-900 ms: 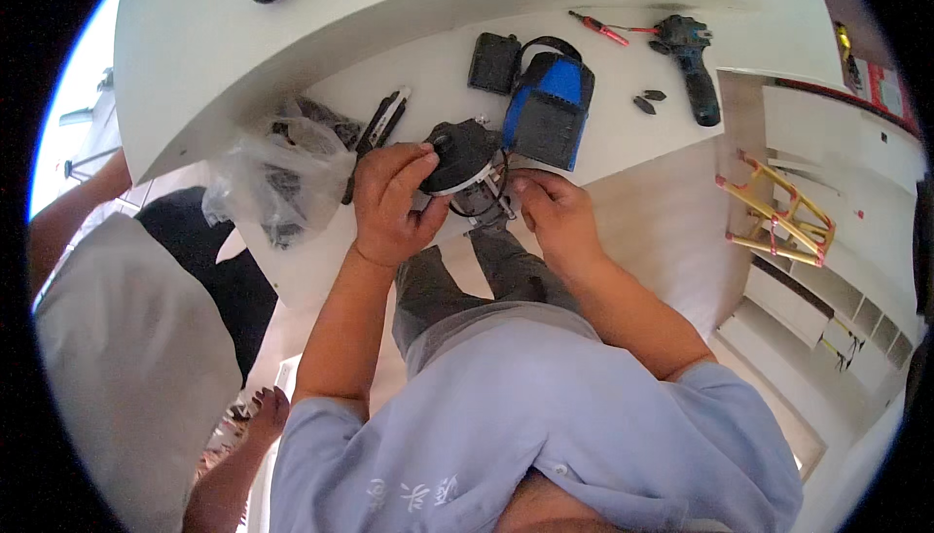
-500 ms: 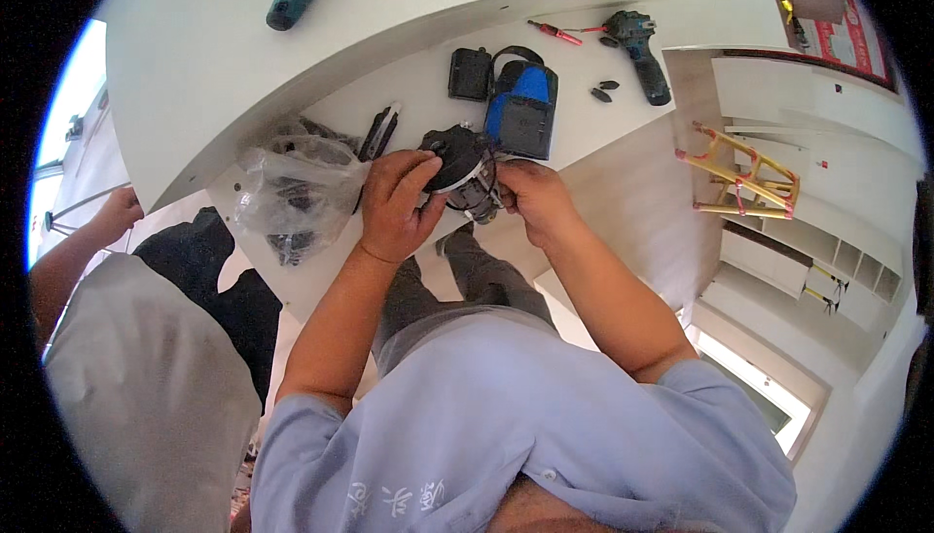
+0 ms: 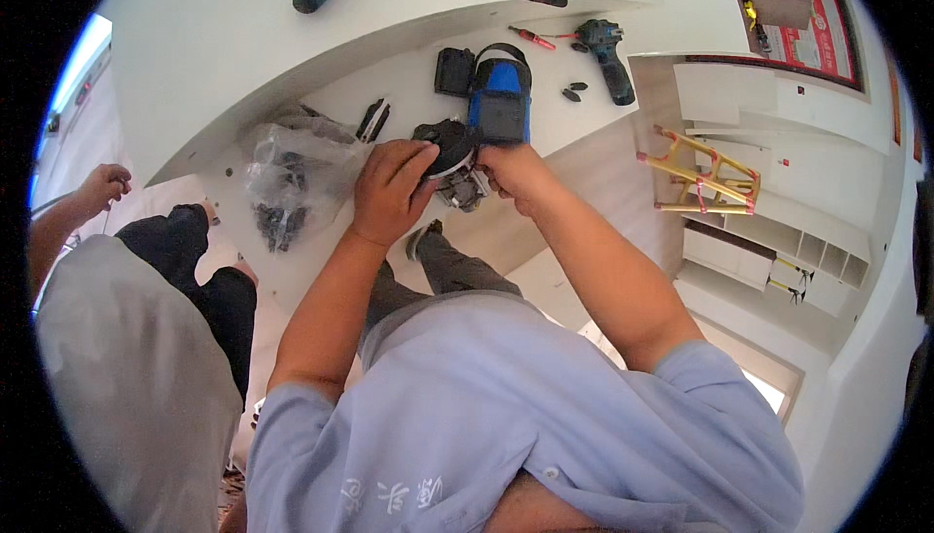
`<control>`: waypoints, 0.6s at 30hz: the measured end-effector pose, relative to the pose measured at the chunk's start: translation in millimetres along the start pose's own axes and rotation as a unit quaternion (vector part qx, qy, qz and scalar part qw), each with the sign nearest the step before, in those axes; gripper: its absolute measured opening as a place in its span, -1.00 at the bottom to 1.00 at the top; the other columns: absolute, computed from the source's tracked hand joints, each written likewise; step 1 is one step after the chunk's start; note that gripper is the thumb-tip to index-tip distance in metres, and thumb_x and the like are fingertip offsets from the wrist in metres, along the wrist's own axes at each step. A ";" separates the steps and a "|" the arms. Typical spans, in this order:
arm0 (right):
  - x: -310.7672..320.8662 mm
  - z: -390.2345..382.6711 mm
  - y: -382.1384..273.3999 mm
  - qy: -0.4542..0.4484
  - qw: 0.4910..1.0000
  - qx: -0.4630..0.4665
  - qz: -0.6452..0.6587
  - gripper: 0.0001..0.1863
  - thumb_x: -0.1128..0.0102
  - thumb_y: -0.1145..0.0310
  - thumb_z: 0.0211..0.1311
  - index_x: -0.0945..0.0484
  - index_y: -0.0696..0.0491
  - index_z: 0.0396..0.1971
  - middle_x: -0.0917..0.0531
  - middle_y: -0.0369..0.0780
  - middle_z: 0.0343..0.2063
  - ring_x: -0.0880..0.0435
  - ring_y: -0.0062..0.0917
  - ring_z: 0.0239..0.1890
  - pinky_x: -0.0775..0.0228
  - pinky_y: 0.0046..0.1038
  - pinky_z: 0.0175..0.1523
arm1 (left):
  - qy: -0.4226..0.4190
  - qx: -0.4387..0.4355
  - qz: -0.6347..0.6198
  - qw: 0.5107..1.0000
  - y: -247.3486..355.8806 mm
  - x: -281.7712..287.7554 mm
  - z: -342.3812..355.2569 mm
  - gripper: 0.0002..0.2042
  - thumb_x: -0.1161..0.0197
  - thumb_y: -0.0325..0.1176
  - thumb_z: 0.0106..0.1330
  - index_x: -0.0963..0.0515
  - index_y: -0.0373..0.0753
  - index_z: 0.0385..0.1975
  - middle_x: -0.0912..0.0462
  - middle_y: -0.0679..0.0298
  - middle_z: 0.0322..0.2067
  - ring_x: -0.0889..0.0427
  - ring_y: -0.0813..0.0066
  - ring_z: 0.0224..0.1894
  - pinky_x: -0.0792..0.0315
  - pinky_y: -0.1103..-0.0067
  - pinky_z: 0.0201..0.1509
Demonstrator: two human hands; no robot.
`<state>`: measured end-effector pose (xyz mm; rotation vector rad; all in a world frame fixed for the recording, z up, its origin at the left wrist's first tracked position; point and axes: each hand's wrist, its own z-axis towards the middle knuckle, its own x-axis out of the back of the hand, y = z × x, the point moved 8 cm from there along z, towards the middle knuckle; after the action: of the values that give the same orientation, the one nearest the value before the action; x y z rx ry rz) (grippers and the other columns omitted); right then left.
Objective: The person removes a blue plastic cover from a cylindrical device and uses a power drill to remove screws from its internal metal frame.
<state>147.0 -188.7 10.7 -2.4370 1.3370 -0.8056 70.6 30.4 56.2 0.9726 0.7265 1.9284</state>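
A round device with a black top, a pale ring and a silver, frame-like lower body is held at the shelf's near edge. My left hand closes round its left side, fingers over the black top and thumb lower down. Against its right side, my right hand is closed with curled fingertips; the exact spot they grip is hidden. Just beyond the right hand lies a blue-and-black case with a strap loop. A black block lies beside that case.
A clear plastic bag with dark parts and a black-and-white utility knife lie to the left. A cordless drill and red screwdriver lie right. Another person's hand is at far left. A yellow stepladder stands beyond.
The view has shifted, so the tools appear farther left. Both hands remain on the device, and my right fingers are now more curled at its side.
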 end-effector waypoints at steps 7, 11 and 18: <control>-9.7 -8.8 -4.7 -0.032 0.998 -0.060 0.014 -0.80 -0.16 0.25 0.28 -0.55 0.00 -0.51 -0.44 -0.36 -0.65 -0.32 -0.59 -0.66 -0.03 -0.48 -0.57 | -0.008 0.005 -0.008 1.000 -3.3 -0.8 -2.9 -0.51 -0.47 -0.45 0.13 -0.59 -0.17 0.13 -0.64 0.18 0.05 -0.60 0.08 0.06 -0.52 0.27 0.16; -10.5 -1.3 -5.2 -0.092 0.995 -0.031 -0.001 -0.79 -0.15 0.25 0.28 -0.50 -0.04 -0.55 -0.40 -0.40 -0.65 -0.28 -0.61 -0.66 0.01 -0.49 -0.56 | -0.010 0.014 -0.014 1.000 -3.8 -1.7 -0.9 -0.52 -0.47 -0.44 0.14 -0.59 -0.16 0.12 -0.63 0.18 0.04 -0.60 0.07 0.07 -0.51 0.26 0.16; -12.0 -2.6 -0.6 -0.122 0.990 -0.054 0.042 -0.82 -0.17 0.30 0.29 -0.51 -0.06 -0.53 -0.41 -0.40 -0.64 -0.27 -0.63 -0.65 0.00 -0.50 -0.54 | -0.020 0.022 0.009 1.000 3.2 -4.1 3.9 -0.42 -0.59 -0.30 0.04 -0.58 -0.11 0.13 -0.59 0.19 0.12 -0.58 0.11 0.11 -0.49 0.25 0.18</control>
<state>140.8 -178.2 9.0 -2.4456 1.4079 -0.4073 73.9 25.8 59.3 1.0441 0.7431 1.9099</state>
